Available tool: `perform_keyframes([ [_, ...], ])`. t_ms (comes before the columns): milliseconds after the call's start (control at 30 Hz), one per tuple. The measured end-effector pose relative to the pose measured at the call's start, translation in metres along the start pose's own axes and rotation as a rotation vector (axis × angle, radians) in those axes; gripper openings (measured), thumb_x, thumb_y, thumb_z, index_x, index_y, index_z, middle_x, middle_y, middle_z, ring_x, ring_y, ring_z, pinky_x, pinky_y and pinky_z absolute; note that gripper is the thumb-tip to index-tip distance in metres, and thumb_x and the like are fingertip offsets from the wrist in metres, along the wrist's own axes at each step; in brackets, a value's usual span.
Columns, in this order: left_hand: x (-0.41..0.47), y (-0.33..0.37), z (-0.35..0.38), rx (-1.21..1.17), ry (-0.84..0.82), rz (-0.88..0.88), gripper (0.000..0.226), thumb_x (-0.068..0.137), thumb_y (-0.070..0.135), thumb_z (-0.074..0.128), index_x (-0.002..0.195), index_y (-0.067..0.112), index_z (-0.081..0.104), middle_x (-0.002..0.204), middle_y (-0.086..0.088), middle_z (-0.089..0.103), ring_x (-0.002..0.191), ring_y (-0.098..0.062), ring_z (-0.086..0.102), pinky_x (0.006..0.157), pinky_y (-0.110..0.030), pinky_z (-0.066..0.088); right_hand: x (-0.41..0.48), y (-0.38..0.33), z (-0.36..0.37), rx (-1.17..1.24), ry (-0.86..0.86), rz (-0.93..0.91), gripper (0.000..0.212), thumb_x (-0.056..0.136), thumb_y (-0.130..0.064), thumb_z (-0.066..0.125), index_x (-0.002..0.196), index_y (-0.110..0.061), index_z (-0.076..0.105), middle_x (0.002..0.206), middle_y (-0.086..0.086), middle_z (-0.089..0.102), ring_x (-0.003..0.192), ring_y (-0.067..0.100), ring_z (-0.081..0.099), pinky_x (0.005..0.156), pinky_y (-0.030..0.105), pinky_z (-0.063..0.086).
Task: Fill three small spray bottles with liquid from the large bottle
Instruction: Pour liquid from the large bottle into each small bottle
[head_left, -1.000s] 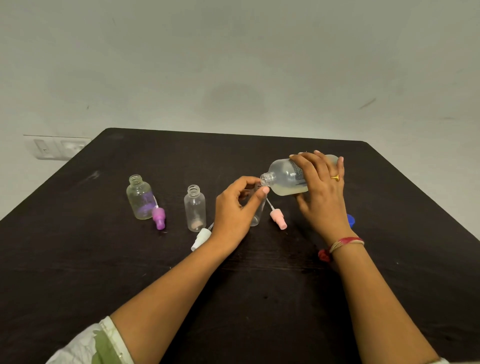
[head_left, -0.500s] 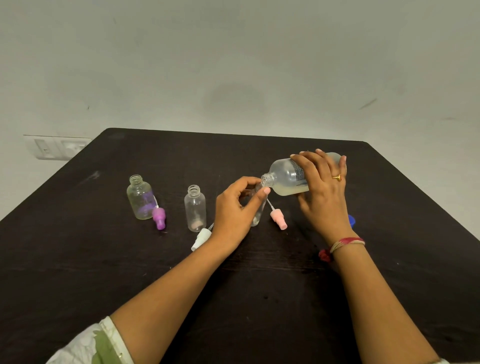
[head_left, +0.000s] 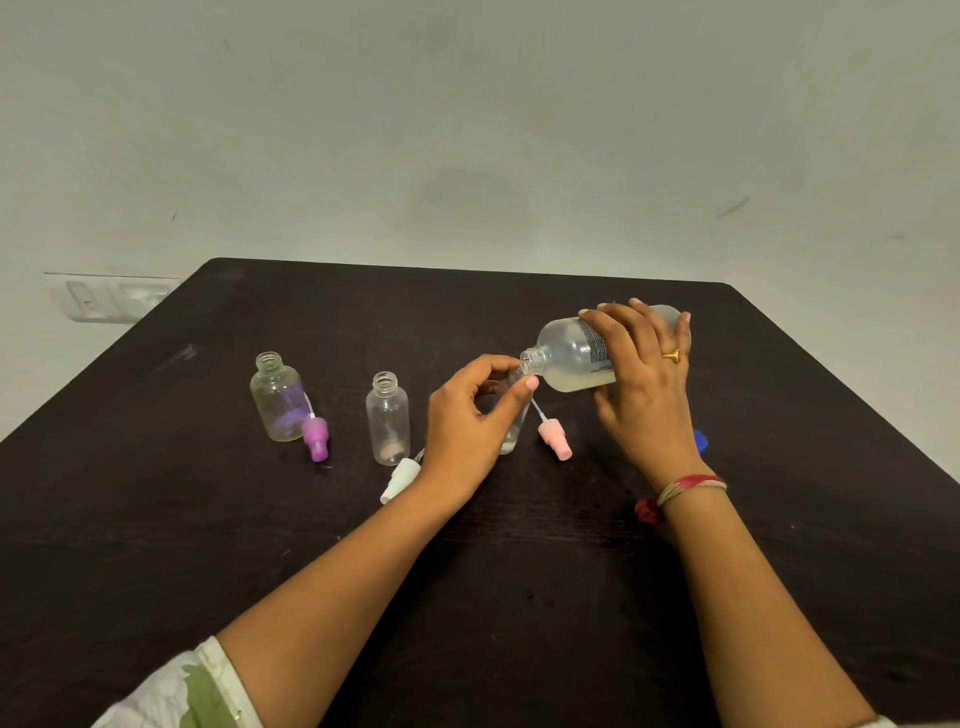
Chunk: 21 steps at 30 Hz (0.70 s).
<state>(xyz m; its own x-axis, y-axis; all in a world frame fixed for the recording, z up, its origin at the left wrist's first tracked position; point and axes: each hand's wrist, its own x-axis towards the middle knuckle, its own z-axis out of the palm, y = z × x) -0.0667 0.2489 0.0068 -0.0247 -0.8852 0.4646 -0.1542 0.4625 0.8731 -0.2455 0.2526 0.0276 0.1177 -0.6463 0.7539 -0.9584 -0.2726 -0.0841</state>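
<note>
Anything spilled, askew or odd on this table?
Nothing stands out. No puddle shows on the table; the large bottle is tilted only for pouring; the purple head, white head and pink head lie detached on it.

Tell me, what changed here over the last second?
Hardly anything: the right hand still tips the large bottle over the small bottle gripped by the left hand. The far-left bottle, middle bottle, purple spray top, white spray top and pink spray top stayed put.

Dark table (head_left: 208, 519); grey wall (head_left: 467, 130) behind; white switch plate (head_left: 111, 297) (far left).
</note>
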Motion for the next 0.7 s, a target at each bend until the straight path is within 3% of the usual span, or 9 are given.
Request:
perform_keyframes([
  [700,-0.0011,0.0016,-0.0004,-0.007,-0.003,0.015,0.014,0.085,0.026,0.070,0.098,0.020,0.069,0.091,0.007,0.070,0.088,-0.004,0.065,0.082,-0.021,0.052,0.0003,0.0005,-0.0016,-0.003,-0.001,0.000,0.076,0.067,0.005,0.071,0.131,-0.023,0.041,0.131,0.006,0.050,0.134,0.027,0.033,0.115,0.053,0.002],
])
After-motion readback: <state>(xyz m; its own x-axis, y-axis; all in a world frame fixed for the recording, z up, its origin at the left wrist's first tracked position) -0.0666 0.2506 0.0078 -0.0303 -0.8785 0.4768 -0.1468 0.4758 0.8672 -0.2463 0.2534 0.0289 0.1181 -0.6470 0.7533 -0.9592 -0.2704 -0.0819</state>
